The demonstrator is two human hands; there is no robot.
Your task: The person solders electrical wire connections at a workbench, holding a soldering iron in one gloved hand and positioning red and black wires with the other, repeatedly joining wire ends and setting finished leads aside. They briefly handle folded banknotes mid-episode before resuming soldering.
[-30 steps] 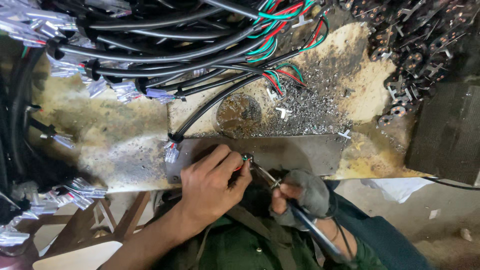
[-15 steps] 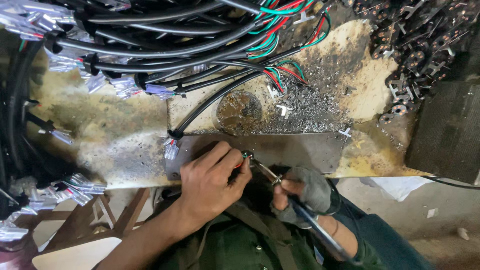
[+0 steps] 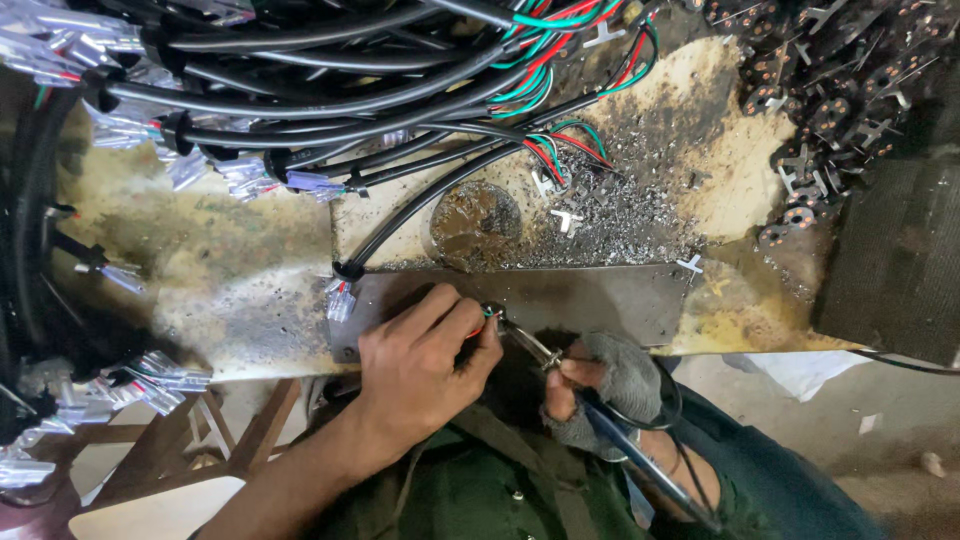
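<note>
Far left of the bench, bundles of black cables [image 3: 250,110] run across the top, their ends capped with clear plastic connectors [image 3: 120,125]; more such connectors [image 3: 150,375] lie in a heap at the lower left edge.

The left forearm rises from the bottom of the view, angled up and to the right. The left hand [image 3: 425,365] rests knuckles-up on the grey metal plate [image 3: 600,295], fingers curled closed, thumb and forefinger pinching the thin coloured wire ends [image 3: 487,318]. Red and green insulation shows at the pinch point; the wire tips themselves are too small to judge. One black cable [image 3: 420,205] curves down to the plate's left end, where a clear connector [image 3: 340,300] lies.

Just right of the pinch, the soldering iron [image 3: 545,355] slants up and left, its tip touching or almost touching the wire ends; which cannot be told. The right hand [image 3: 600,390], in a grey fingerless glove, is wrapped closed around the iron's handle, wrist low, near the person's green clothing.

Behind the plate, the stained worktop [image 3: 700,150] carries a scatter of grey metal debris [image 3: 610,225]. At far right lies a pile of small dark metal parts [image 3: 830,90].
</note>
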